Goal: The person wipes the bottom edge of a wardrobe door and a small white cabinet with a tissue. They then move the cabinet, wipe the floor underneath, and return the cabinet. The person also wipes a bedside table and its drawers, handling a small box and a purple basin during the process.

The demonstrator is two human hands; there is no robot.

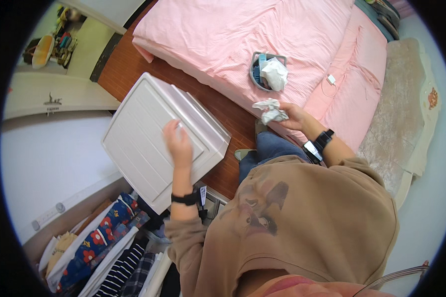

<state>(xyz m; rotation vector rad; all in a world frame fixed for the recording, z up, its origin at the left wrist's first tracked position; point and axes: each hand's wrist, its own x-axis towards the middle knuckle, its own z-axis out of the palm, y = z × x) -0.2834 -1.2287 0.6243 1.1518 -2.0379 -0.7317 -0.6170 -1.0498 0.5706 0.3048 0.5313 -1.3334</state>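
Observation:
My left hand (177,143), blurred, is over the ribbed top of a white plastic drawer cabinet (141,130). Its fingers look slightly apart and nothing is clearly held in them; whether it touches the cabinet is unclear. My right hand (291,116) grips a crumpled white tissue or cloth (271,111) near the bed's edge. Just beyond it, a small grey basket (256,81) sits on the pink bedspread (215,33), containing blue items (261,67) and a crumpled white tissue or bag (274,74).
A white charger with a cable (331,79) lies on the bed, beside an ornate headboard (394,100). Hanging clothes (107,237) fill an open wardrobe at lower left. A door with a handle (53,101) stands at left. Wooden floor (171,80) shows between cabinet and bed.

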